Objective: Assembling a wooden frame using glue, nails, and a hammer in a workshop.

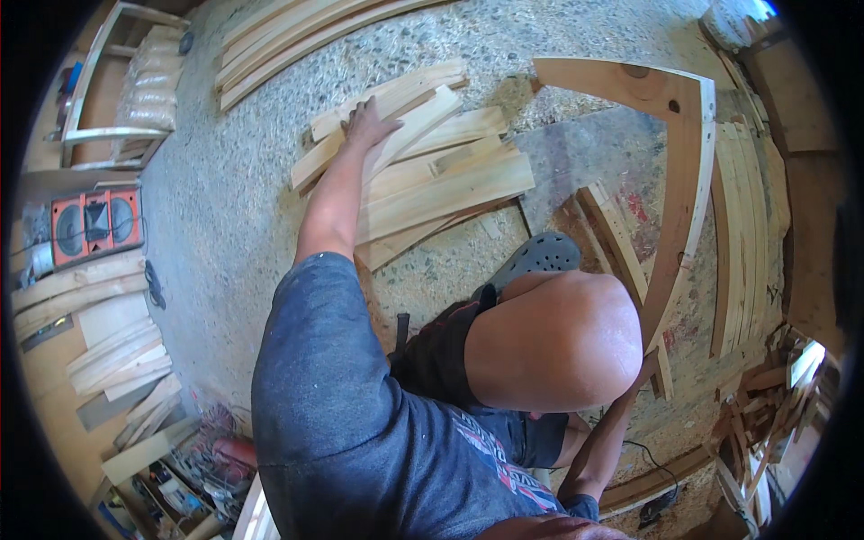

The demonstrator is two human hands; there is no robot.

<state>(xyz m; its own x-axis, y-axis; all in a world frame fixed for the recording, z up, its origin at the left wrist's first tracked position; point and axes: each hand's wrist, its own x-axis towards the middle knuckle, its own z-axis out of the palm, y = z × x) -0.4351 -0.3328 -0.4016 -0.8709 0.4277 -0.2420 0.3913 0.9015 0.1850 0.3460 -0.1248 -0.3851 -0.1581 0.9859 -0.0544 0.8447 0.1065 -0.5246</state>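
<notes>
My left hand (367, 126) reaches out to a loose pile of pale boards, fingers spread. It rests at the edge of a short board (418, 129) that lies slanted over the others. A wider board (450, 195) is on the near side of the pile. On the right, a large angled wooden frame (679, 171) with a pale outer edge and dark knots rises above the floor. My right hand (649, 362) is at the frame's lower end, apparently gripping it, with its fingers mostly hidden beside my bent knee.
Long planks (306, 40) lie at the far left. More lengths of wood (740, 234) lie on the right, and narrow strips (621, 243) are under the frame. Scrap wood (765, 414) is heaped at lower right. A red speaker box (97, 225) stands at left. Shavings cover the floor.
</notes>
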